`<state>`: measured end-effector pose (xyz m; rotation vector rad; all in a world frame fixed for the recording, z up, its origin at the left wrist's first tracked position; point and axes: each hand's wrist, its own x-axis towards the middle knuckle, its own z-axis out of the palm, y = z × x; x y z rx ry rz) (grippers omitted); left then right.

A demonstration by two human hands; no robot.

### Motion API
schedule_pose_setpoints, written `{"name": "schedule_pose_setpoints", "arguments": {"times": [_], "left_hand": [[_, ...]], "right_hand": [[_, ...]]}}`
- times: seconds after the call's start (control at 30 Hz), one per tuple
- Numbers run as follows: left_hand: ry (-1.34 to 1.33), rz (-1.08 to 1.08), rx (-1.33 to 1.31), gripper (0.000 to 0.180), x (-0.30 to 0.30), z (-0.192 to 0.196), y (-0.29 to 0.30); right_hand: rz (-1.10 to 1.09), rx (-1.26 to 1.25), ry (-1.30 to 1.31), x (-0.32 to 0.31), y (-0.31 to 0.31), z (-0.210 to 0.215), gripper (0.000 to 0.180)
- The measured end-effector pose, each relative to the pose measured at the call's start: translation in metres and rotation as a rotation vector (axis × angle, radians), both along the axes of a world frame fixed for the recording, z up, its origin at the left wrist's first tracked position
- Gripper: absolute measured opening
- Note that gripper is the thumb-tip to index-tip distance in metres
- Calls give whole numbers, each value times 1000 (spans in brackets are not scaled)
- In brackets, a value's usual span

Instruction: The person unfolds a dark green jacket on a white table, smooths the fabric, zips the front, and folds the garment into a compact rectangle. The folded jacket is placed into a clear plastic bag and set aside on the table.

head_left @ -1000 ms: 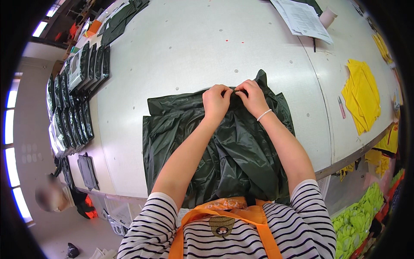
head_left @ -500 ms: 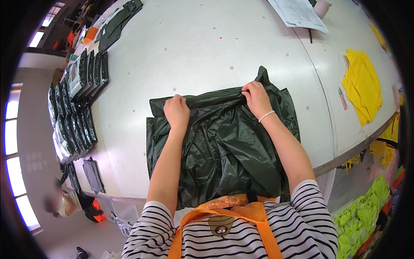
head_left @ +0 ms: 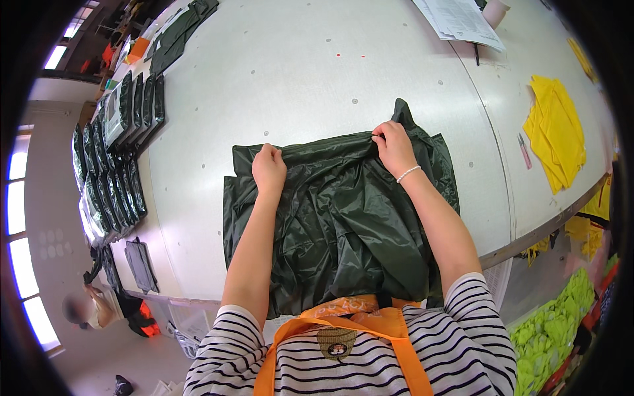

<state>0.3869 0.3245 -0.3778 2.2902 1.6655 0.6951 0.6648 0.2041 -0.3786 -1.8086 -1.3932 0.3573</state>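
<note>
A dark green, shiny garment (head_left: pixel 337 231) of thin fabric lies wrinkled on the table in front of me, its near edge reaching my orange apron. Along its far edge runs a folded band, which both hands pinch. My left hand (head_left: pixel 269 168) grips this band near its left end, fingers closed. About a hand's length in from the right side, my right hand (head_left: pixel 394 146), with a white bead bracelet at the wrist, holds the same band between thumb and fingers. A narrow flap of the garment sticks up beyond the right hand.
Several packed dark bags (head_left: pixel 119 158) are stacked at the table's left. A grey folded piece (head_left: pixel 140 265) lies near the left edge. Yellow fabric (head_left: pixel 556 132) and a small pink-handled tool (head_left: pixel 525 152) rest on the right. Papers (head_left: pixel 459 23) lie far right; another person (head_left: pixel 96 307) is at left.
My left hand has shifted slightly left and away from me along with the band. The right hand stays almost in place, still pinching the garment.
</note>
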Motion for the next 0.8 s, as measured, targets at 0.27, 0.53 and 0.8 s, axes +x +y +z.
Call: {"name": "schedule_pose_setpoints", "arguments": {"times": [0.27, 0.53, 0.8], "left_hand": [[-61, 155, -202, 15, 6, 12, 8], [-97, 26, -267, 17, 11, 6, -3], [-147, -13, -385, 18, 7, -7, 1]], "right_hand": [[8, -23, 28, 2, -4, 1, 7], [26, 14, -24, -9, 5, -11, 7], [-18, -26, -73, -11, 9, -13, 5]]}}
